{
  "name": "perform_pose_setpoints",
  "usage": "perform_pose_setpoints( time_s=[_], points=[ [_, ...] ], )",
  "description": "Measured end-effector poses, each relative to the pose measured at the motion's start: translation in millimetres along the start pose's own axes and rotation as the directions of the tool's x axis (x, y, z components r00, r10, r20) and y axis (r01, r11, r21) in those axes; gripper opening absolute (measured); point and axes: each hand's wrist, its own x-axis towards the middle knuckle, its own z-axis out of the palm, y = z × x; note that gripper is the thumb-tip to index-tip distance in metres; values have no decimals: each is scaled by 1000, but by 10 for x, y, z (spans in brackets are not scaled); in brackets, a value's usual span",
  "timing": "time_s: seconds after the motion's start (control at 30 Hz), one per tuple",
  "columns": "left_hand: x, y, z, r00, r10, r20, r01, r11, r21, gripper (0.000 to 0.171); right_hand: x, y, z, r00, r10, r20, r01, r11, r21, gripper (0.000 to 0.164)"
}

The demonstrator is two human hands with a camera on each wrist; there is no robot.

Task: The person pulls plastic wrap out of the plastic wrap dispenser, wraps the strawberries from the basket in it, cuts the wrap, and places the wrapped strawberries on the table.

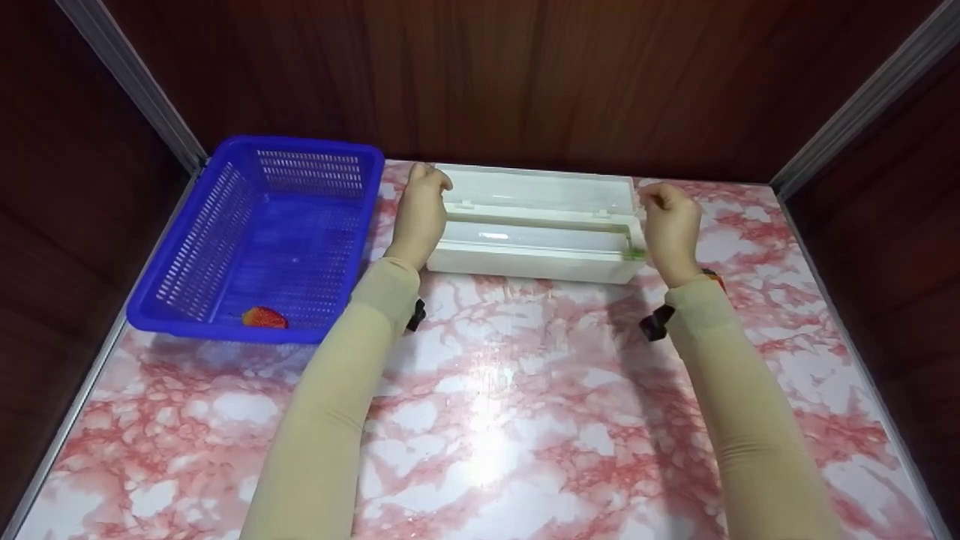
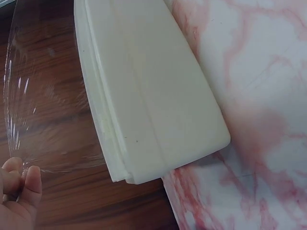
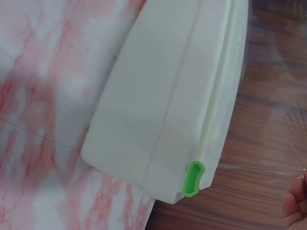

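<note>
Head view: white box [image 1: 532,264] sits lengthwise across the back of the table [image 1: 525,450], just right of the blue basket [image 1: 375,169]. Lid [image 1: 536,191] is up, tilted back on its hinges. Pale roll [image 1: 525,234] lies in the trough. Green slider [image 1: 636,254] at the box's right end. Left hand [image 1: 422,214] is at the box's left end, right hand [image 1: 673,229] just off the right end, fingers of both curled in. Can't tell from this angle what the fingertips have. Basket has one red-yellow strawberry [image 1: 264,317], lying by the near wall. Table top is red-and-white marbled; dark wood panels [image 1: 510,75] behind and at both sides. Beige sleeves [image 1: 322,420] on both arms, small black camera [image 1: 656,322] at the right wrist, another at the left.

Left wrist view: left hand pinches a corner of clear film [image 2: 48,110] between thumb and finger. Film runs taut from the box edge, creased where it gathers at the fingertips; wood grain shows through. Box's smooth outer face fills the middle, marbled top to its right.

Right wrist view: right hand is partly cut off by the frame edge; fingertips pinch the film's other corner, with creases converging there. Film edge stretches from beside the green slider to those fingertips. Slider sits on the box edge, near the end corner.
</note>
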Motion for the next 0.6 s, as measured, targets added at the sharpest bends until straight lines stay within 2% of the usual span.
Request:
perform_pose_setpoints(
  time_s=[0.33, 0.6],
  points=[
    [4, 89, -129, 998, 38, -40, -38, 999, 5, 24, 29, -84, -73, 999, -22, -39, 25, 997, 70, 13],
    [22, 140, -197, 994, 66, -91, -69, 997, -30, 22, 66, -189, -148, 998, -35, -59, 43, 990, 133, 13]
  ],
)
